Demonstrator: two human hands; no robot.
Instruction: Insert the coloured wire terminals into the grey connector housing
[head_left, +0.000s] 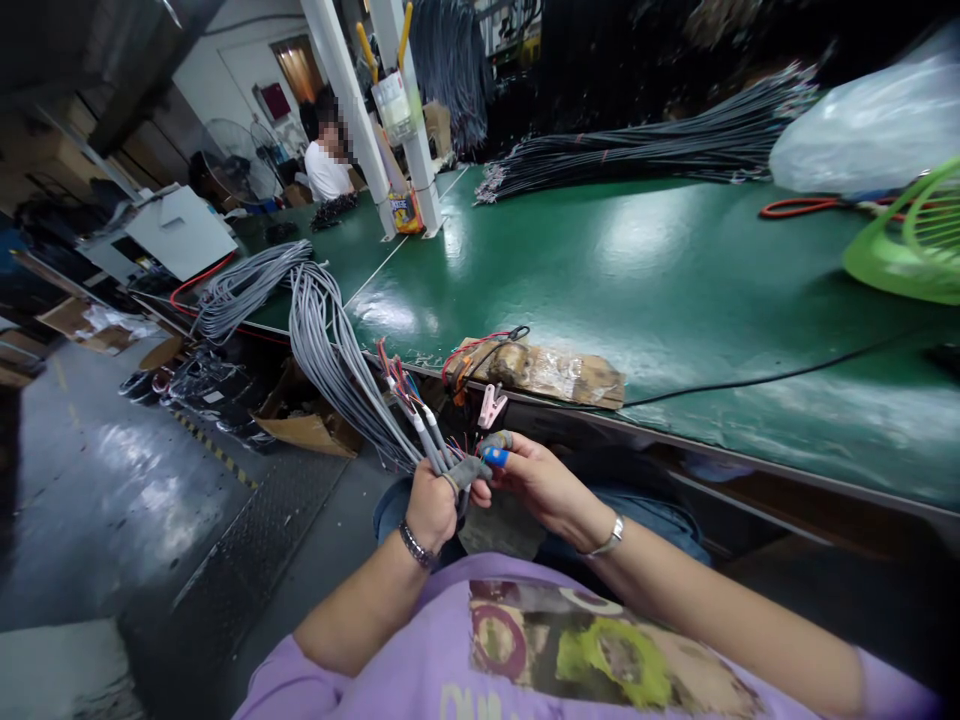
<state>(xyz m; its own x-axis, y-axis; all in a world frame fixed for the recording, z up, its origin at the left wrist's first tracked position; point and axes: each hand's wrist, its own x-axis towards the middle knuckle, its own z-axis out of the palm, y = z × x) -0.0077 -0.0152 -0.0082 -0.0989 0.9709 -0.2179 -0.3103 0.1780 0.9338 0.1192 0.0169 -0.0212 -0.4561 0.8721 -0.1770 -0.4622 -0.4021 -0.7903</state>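
Grey cables (330,330) run from the left part of the green bench down over its edge. My left hand (444,498) is wrapped round several cable ends, with thin coloured wires (397,378) fanning out of some of them. Close to it, my right hand (531,477) pinches at the fine wires of one end; coverings are on its fingertips, one of them blue. Which wires lie between those fingers is too small to tell. Just above my hands, a pale pink clip (491,407) hangs at the bench edge by a wrapped wooden board (551,372).
The green bench (712,270) bears a bundle of black cables (645,145), a plastic bag (870,130) and a green basket (911,240) at right. A white post (409,130) stands behind. A person (328,160) is at back left. A cardboard box (307,425) sits below left.
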